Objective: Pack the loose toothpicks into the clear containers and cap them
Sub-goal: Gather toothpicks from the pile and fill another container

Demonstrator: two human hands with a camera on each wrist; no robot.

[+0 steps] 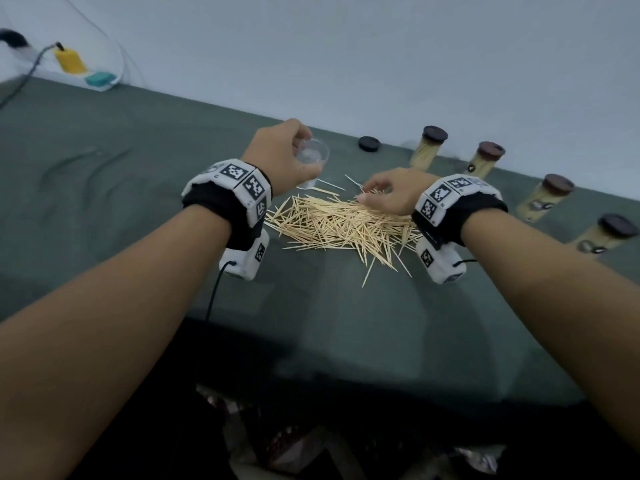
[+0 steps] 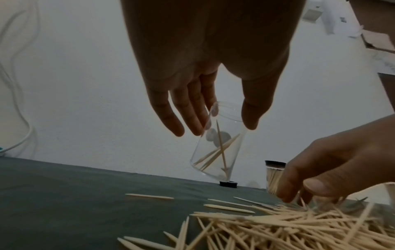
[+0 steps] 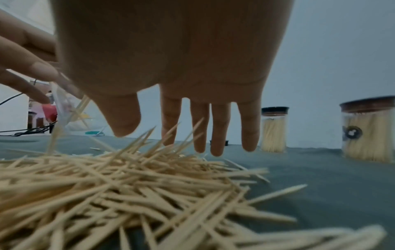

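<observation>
A pile of loose toothpicks [image 1: 339, 223] [image 2: 288, 226] [image 3: 128, 186] lies on the grey-green table [image 1: 121, 202]. My left hand [image 1: 284, 154] [image 2: 220, 126] grips a clear container [image 1: 311, 161] [image 2: 218, 145] near its rim, tilted above the pile's far left edge, with a few toothpicks inside. My right hand [image 1: 388, 195] [image 3: 171, 135] [image 2: 320, 177] hangs over the pile's far right side, fingers straight and spread, fingertips touching the sticks. A loose black cap [image 1: 369, 144] [image 2: 228, 184] lies by the wall behind the container.
Several capped containers full of toothpicks [image 1: 427, 147] [image 1: 486, 161] [image 1: 543, 197] [image 3: 274, 130] stand in a row along the wall at the right. A yellow object [image 1: 69, 58] and a teal one [image 1: 100, 79] with cables sit at the back left.
</observation>
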